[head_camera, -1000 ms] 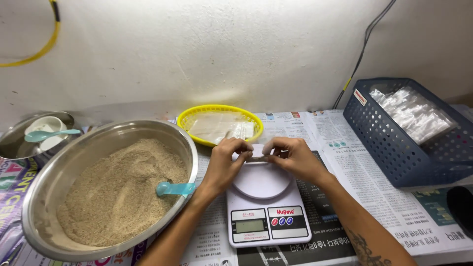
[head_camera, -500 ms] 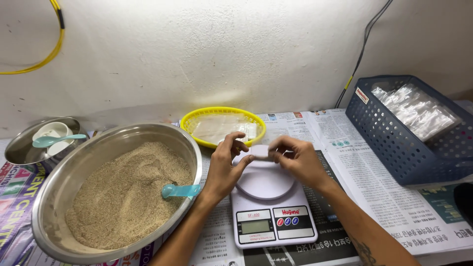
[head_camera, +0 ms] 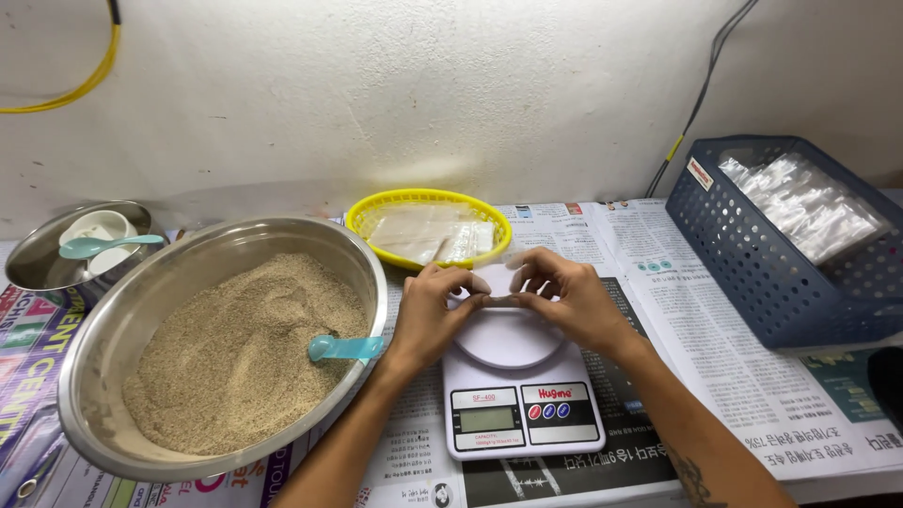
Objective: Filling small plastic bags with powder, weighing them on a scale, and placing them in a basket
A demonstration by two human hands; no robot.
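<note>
Both hands, left and right, pinch a small clear bag above the scale; it looks unfilled, grain bowl left of the fingers.

Scale centre; grain bowl left; baskets behind, right.

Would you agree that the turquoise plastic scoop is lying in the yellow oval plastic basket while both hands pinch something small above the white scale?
Not quite: the head view shows the turquoise plastic scoop in the large steel bowl of grain, not the yellow oval plastic basket.
</note>
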